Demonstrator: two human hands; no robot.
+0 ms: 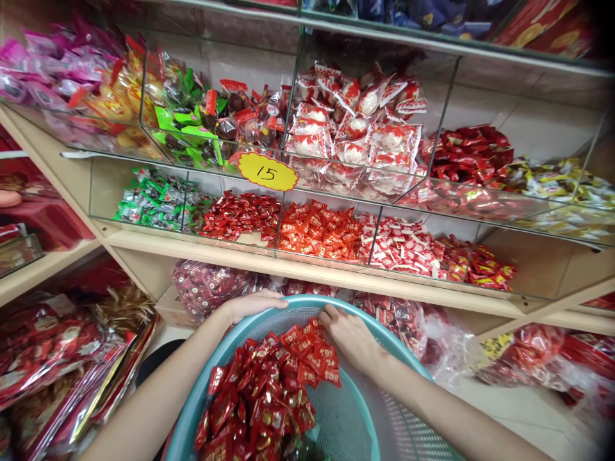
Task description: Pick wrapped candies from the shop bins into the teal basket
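Observation:
A teal plastic basket with mesh walls stands in front of me, tilted in view. My left hand is closed over its far rim. Inside the basket, my right hand is curled with its fingertips tucked down beside the wrapped candies; whether it pinches any of them is hidden. Dark red shiny wrapped candies are heaped on the left side of the basket. Orange-red wrapped candies lie at the heap's upper right, nearest my right hand. Something dark green shows partly at the bottom edge.
Clear-walled shelf bins hold orange-red candies, dark red candies, green-wrapped candies and red-and-white packets. A yellow tag reads 15. Large bags of sweets sit under the wooden shelf edge; more packages lie on both sides.

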